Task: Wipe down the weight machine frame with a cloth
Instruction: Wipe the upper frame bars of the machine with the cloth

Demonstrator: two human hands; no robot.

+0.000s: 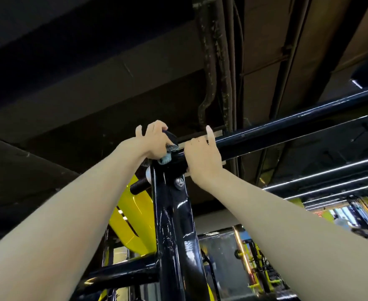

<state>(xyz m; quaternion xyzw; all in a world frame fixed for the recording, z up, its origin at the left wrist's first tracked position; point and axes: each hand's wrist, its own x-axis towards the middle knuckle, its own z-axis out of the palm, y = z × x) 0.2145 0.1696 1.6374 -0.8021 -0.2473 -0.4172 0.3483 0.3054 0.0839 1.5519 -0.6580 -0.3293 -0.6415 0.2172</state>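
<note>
Frame (174,224), glossy black beneath ceiling (70,72); left hand (151,142) clutches cloth (165,158), right hand (201,158) grips it.

Two hands are in view: one left hand (154,142) and one right hand (202,157). There is one cloth (166,158). Three black tubes show: one upright post (172,224), one top bar (287,125) and one lower crossbar (124,272). There is also one bolt head (179,183), one threaded rod (138,187) and one yellow arm (133,213).

Glossy black painted metal frame (172,224); soft, nubby blue-grey cloth (165,158).
</note>
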